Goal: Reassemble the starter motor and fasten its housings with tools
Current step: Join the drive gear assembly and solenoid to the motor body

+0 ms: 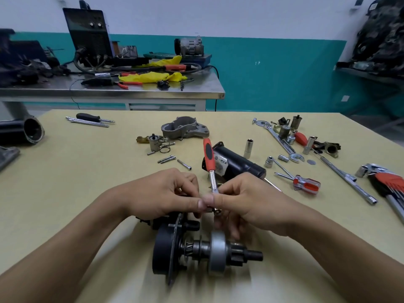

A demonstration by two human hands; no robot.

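Hands meet just above the starter motor [196, 252], which lies on its side on the counter [87, 171], gear shaft pointing right. Right hand [247, 202] curls round the head of the ratchet [208, 154], red handle sticking up and away. Left hand [166, 193] pinches at that same head, thumb to thumb, and any small piece between them is hidden. Looks like a socket being fitted or seated on a fastener. Beyond the motor wait the black casing [238, 162], grey housing [185, 127] and loose bolts [167, 159]. Next, I'd say: casing on, bolts in, then tighten.
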